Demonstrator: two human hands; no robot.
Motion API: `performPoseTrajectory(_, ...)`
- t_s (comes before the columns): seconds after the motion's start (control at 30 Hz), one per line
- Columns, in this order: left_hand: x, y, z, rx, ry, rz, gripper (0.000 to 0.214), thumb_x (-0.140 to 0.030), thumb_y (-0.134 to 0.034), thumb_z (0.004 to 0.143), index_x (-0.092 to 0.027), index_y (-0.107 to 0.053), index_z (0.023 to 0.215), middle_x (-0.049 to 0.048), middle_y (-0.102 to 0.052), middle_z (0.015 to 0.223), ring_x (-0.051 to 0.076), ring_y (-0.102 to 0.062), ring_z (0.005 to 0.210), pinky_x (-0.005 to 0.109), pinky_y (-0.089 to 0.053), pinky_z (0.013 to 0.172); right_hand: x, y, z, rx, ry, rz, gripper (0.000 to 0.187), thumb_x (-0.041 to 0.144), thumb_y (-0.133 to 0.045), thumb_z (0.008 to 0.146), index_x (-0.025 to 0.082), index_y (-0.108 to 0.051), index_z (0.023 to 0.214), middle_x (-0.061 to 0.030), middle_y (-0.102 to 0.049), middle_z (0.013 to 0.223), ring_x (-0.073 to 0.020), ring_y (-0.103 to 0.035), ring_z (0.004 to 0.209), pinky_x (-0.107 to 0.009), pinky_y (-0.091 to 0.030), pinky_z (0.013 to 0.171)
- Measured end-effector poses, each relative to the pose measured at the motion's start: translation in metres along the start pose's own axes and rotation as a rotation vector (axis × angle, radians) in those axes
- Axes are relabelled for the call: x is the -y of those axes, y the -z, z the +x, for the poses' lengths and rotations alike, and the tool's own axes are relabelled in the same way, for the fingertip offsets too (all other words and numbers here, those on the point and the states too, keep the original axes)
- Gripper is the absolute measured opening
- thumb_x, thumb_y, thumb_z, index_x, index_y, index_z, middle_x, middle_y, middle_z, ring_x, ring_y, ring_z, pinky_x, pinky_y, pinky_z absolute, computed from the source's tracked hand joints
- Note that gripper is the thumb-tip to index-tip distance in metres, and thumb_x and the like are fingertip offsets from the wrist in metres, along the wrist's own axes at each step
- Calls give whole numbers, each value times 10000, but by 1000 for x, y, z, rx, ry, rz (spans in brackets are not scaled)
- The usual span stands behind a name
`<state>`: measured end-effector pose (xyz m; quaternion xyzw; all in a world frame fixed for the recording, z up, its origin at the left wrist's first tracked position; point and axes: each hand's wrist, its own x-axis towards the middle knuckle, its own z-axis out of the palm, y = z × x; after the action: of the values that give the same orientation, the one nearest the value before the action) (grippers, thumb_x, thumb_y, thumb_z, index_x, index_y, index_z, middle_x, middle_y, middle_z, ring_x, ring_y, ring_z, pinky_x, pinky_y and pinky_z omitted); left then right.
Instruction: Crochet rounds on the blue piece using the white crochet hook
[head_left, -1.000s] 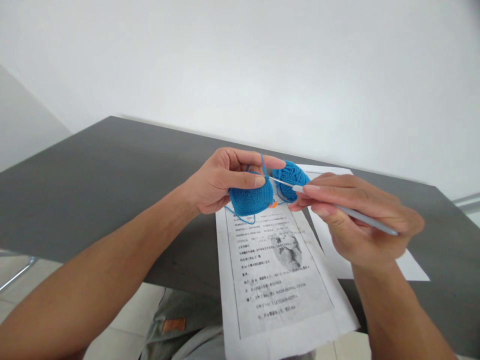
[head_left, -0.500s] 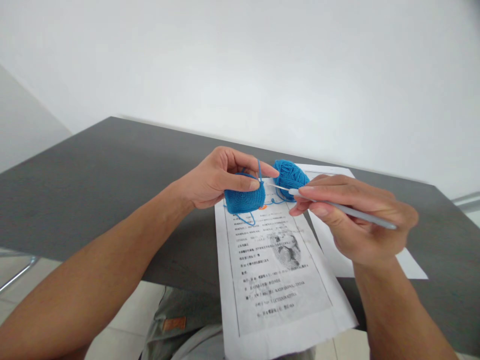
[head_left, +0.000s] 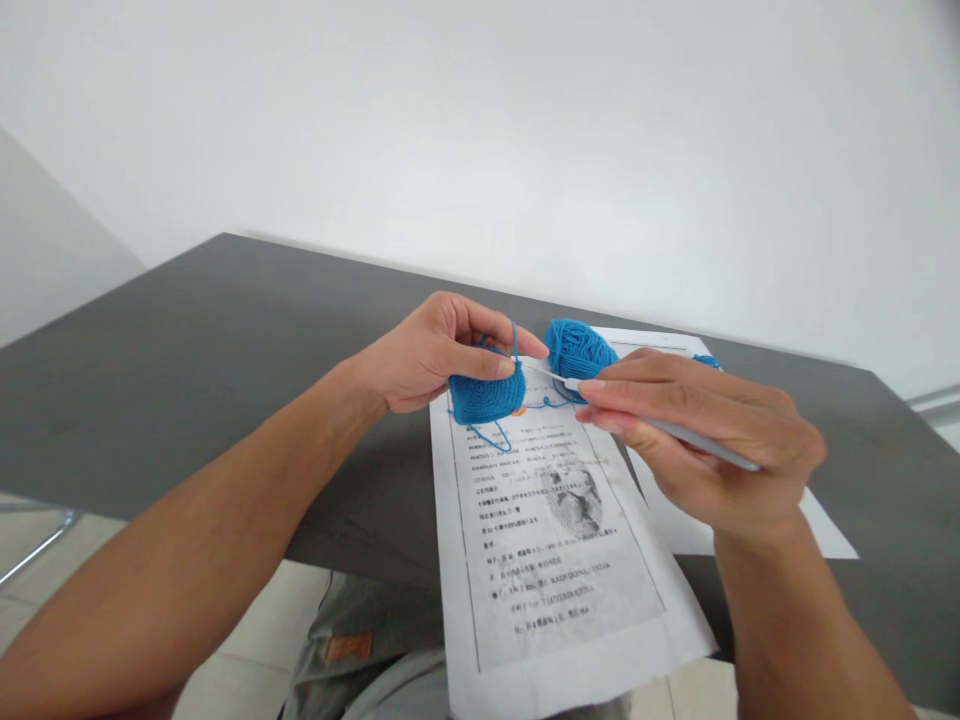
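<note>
My left hand (head_left: 435, 355) pinches a round blue crochet piece (head_left: 486, 396) between thumb and fingers, with a strand of blue yarn looped over the forefinger. My right hand (head_left: 697, 435) is closed on a thin light-grey crochet hook (head_left: 660, 425). The hook's metal tip reaches the top edge of the crochet piece. A blue ball of yarn (head_left: 579, 349) lies on the table just behind both hands. Loose yarn trails from the piece toward the ball.
A printed sheet of paper (head_left: 555, 560) with text and a picture lies under my hands and hangs over the near edge of the dark grey table (head_left: 225, 340). A second white sheet (head_left: 821, 530) lies to the right. A white wall rises behind the table.
Both hands shifted slightly left and away from me with the crochet piece and hook. The right hand drew closer to the left, pushing the hook tip into the piece's edge.
</note>
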<state>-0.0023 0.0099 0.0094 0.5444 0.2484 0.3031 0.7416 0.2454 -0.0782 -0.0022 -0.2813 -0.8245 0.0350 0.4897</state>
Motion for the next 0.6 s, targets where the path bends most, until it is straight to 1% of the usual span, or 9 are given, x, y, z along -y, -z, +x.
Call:
performPoseTrajectory(0.1,0,1,-1,8,-7,25,184,-87,-899,683,-131,-884,862,66,-807,715,128,-694,573,199,-563,538,2,2,2,8,-20,11,500,90,-818,883,346,-800,1312,-47,-862,979,-261,-794,780,-432,-667,652)
performPoseTrajectory(0.2,1,0,-1,12,-5,48,178,-101,-896,685,-137,-888,859,80,-823,754,141,-713,598,209,-581,554,5,4,3,3,-55,35,465,93,-810,895,351,-814,1282,-40,-859,948,-250,-787,756,-413,-649,614)
performPoseTrajectory(0.33,2,0,-1,5,-22,55,186,-105,-914,659,-133,-887,840,89,-825,756,140,-712,598,201,-579,548,5,3,4,-30,-112,107,396,97,-817,894,329,-843,1215,-36,-853,889,-242,-785,729,-399,-633,593)
performPoseTrajectory(0.43,2,-1,-2,-7,-28,61,181,-116,-914,662,-132,-887,841,104,-839,800,153,-731,627,213,-598,571,2,1,2,-64,-162,173,331,104,-815,900,299,-860,1163,-35,-850,863,-224,-785,691,-382,-638,584)
performPoseTrajectory(0.6,-1,-3,-4,-20,-28,46,195,-111,-927,636,-119,-879,825,102,-828,781,153,-724,610,214,-590,557,-2,-5,-3,-113,-304,354,223,192,-804,945,296,-862,1134,-45,-843,941,-186,-781,644,-340,-661,534)
